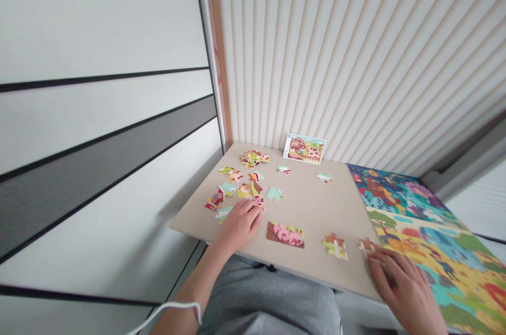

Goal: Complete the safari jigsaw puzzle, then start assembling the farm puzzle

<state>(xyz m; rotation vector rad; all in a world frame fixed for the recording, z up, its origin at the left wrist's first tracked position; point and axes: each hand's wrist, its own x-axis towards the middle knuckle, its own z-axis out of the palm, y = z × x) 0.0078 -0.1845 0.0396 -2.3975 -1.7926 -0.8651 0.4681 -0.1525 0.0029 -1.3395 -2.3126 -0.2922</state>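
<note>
Puzzle pieces [244,191] lie spread over the left and near parts of the pale counter [312,200], most of them loose and face up. Among the scattered ones on the left, the left hand [242,223] rests palm down, its fingertips at a red-and-white piece [259,200]; whether they grip it cannot be told. The right hand [401,277] lies at the near right, well apart from the left, its fingers bent and the tips touching a brown-and-white piece [367,246]; whether that piece is pinched is hidden too. Between the hands, close to the near edge, sit a pink spotted pig section [285,234] and, to its right, a brown-and-green section [335,247], apart from each other. Farther back are a pale blue piece [274,194], a blue-and-red piece [283,169] and, to the right, another light blue piece [324,177]. A heaped pile [253,158] occupies the far left, and a farm picture card [304,148] leans at the far edge against the pleated blind [296,61]. Along the right side lie a dark blue animal picture [399,187] and, nearer, a yellow animal picture [443,258]. White cabinet panels [98,19] rise on the left; a white cable [174,304] crosses the left forearm, and grey trousers [272,293] show below the near edge.
</note>
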